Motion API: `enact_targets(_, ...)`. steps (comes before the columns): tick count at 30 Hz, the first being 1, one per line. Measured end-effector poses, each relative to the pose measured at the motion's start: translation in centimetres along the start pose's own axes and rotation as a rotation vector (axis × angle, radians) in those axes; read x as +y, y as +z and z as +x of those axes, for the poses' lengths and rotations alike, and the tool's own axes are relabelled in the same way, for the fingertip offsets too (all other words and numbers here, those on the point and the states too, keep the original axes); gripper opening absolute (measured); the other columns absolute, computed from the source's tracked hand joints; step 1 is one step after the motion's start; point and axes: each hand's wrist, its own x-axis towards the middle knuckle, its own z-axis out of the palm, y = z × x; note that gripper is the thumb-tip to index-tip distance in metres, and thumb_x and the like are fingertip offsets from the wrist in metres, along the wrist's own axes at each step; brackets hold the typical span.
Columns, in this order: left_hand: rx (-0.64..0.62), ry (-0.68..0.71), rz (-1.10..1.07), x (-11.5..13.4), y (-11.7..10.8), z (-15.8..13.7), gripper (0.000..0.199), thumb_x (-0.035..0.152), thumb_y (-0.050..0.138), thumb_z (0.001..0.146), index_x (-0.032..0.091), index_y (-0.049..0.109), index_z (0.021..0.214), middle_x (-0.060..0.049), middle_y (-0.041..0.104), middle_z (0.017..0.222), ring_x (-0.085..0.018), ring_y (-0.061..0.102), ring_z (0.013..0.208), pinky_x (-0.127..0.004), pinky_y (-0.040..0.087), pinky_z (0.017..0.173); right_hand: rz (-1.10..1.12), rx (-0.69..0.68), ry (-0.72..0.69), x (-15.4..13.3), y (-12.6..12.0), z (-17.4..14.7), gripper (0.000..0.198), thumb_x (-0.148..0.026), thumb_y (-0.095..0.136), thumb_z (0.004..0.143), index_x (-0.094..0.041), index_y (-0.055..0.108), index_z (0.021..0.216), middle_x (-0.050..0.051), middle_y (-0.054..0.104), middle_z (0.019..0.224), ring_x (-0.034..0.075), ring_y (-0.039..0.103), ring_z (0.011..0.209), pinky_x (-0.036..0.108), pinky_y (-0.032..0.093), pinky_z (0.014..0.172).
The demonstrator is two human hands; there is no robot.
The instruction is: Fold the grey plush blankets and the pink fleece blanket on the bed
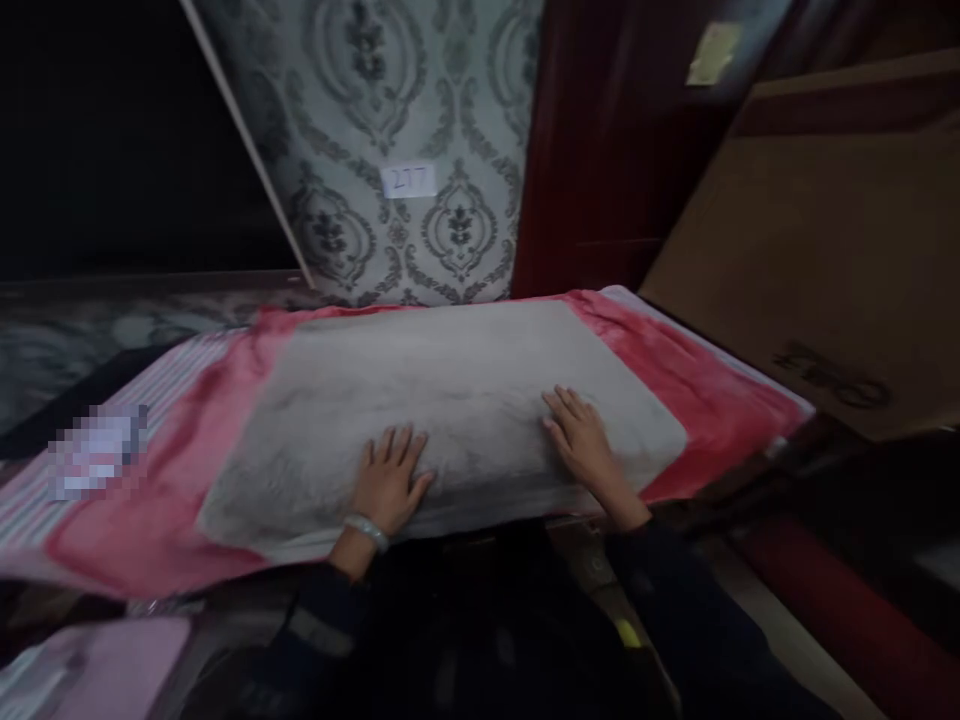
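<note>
Spread across the table in front of me is a grey plush cloth (pixel 465 370), roughly rectangular and lightly creased. My left hand (pixel 386 482) rests palm down near its front edge, fingers spread, with a pale bangle around the wrist. Further right, my right hand (pixel 581 435) also lies flat on the grey cloth, fingers stretched out. Beneath it a red and pink blanket (pixel 652 365) shows on both sides. A striped sheet (pixel 187 365) lies under the blanket at the left.
A large cardboard box (pixel 832 230) stands at the right. Behind the table are a patterned wall with a paper label (pixel 409 180) and a dark red panel (pixel 592 150). A big black screen (pixel 127 140) fills the upper left. Something pink (pixel 135 665) sits lower left.
</note>
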Motion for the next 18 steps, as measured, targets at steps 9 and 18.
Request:
enact_targets(9, 0.03, -0.277, -0.019, -6.1, 0.1, -3.4, 0.058, 0.05, 0.04, 0.102, 0.027, 0.045, 0.155, -0.008, 0.04, 0.163, -0.032, 0.033, 0.152, -0.058, 0.028, 0.123, -0.191, -0.174, -0.004, -2.5, 3.9, -0.7, 0.063, -0.045, 0.021, 0.103, -0.02, 0.052, 0.152, 0.01, 0.047, 0.157, 0.036, 0.038, 0.146, 0.057, 0.034, 0.115)
enact_targets(18, -0.02, -0.637, 0.039, -15.9, -1.4, -8.6, 0.058, 0.04, 0.034, 0.103, 0.016, 0.042, 0.155, -0.01, 0.037, 0.164, -0.03, 0.03, 0.154, -0.065, 0.019, 0.124, -0.175, -0.152, -0.008, -2.4, 4.3, -1.0, 0.075, -0.051, 0.01, 0.099, -0.016, 0.051, 0.152, 0.012, 0.047, 0.156, 0.039, 0.039, 0.143, 0.059, 0.035, 0.113)
